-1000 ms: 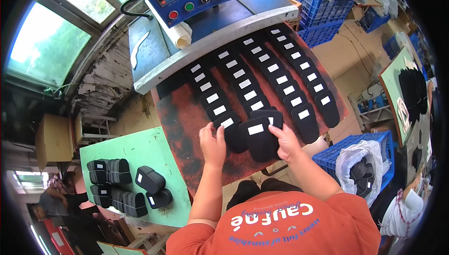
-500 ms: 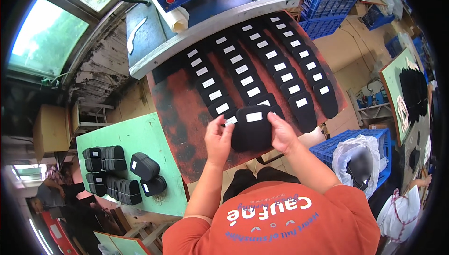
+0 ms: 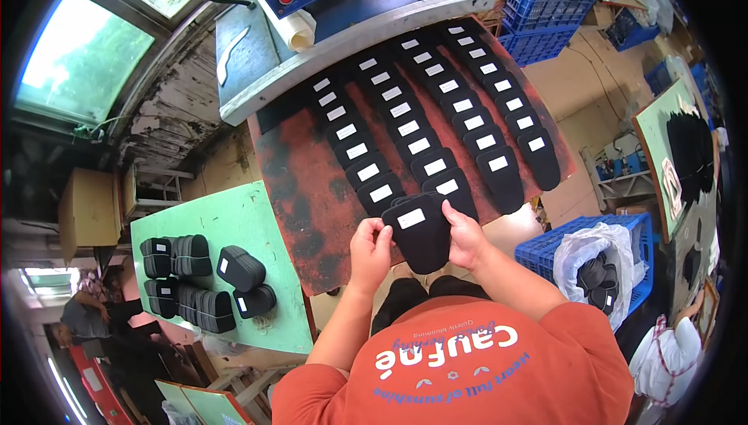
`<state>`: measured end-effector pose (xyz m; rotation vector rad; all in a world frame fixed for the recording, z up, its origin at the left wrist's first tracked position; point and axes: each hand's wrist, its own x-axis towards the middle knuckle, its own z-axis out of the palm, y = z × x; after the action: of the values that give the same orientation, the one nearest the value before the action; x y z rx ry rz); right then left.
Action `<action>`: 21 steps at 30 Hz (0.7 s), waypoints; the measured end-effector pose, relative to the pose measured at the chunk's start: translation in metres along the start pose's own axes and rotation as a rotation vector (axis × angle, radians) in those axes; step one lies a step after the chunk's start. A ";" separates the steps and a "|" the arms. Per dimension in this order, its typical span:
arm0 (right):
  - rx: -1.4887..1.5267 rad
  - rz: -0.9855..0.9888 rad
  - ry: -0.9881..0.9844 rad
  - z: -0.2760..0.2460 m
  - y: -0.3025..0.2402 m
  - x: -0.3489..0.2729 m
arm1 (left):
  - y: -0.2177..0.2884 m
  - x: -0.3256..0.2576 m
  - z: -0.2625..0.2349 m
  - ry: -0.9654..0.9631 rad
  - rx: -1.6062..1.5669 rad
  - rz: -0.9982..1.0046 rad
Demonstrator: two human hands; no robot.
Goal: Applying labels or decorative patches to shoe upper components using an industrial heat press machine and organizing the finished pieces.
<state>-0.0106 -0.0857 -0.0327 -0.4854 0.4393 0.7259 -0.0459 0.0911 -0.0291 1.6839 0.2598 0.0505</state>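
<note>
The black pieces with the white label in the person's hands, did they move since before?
Yes. The stack of black flat pieces with a white label came off the rust-red work board, toward the person, past its near edge.

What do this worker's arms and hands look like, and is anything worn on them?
Both forearms are bare, and so are the left hand and the right hand: no gloves, watch, rings or bands show. The only clothing in view is an orange short-sleeved T-shirt with white and blue lettering across it; its sleeves end above the elbows.
</note>
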 end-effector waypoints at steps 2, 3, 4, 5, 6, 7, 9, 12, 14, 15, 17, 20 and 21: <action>-0.025 -0.046 0.105 -0.012 -0.004 -0.001 | -0.016 0.004 -0.013 0.013 0.001 -0.065; -0.050 -0.097 0.109 -0.018 -0.009 -0.003 | -0.017 0.006 -0.016 0.025 0.000 -0.101; -0.076 -0.147 0.112 -0.024 -0.015 -0.006 | -0.024 0.009 -0.018 0.028 0.000 -0.100; -0.128 -0.186 0.157 -0.028 -0.023 -0.010 | -0.030 0.012 -0.019 0.043 0.023 -0.138; -0.166 -0.255 0.162 -0.020 -0.029 -0.016 | -0.034 0.013 -0.021 0.058 0.046 -0.176; -0.233 -0.288 0.123 -0.027 -0.031 -0.013 | -0.037 0.015 -0.022 0.087 0.138 -0.198; -0.296 -0.329 0.090 -0.027 -0.031 -0.010 | -0.040 0.014 -0.021 0.150 0.298 -0.040; -0.362 -0.361 0.074 -0.003 -0.017 -0.008 | -0.017 0.009 -0.010 0.174 0.342 0.126; -0.487 -0.367 0.058 0.009 -0.001 0.001 | -0.003 0.006 -0.002 -0.007 -0.138 -0.105; -0.584 -0.408 0.057 0.010 0.007 0.009 | 0.007 0.007 -0.003 -0.048 -0.274 -0.209; -0.639 -0.410 0.063 0.017 0.012 0.020 | 0.015 0.013 -0.009 -0.075 -0.453 -0.303; -0.518 -0.456 0.063 0.036 0.014 0.037 | 0.017 0.032 -0.024 -0.025 -0.364 -0.317; -0.469 -0.499 0.084 0.039 0.015 0.046 | 0.015 0.041 -0.029 0.027 -0.353 -0.347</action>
<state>0.0174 -0.0303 -0.0297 -1.0274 0.2055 0.3174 -0.0097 0.1258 -0.0152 1.2710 0.5290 -0.1330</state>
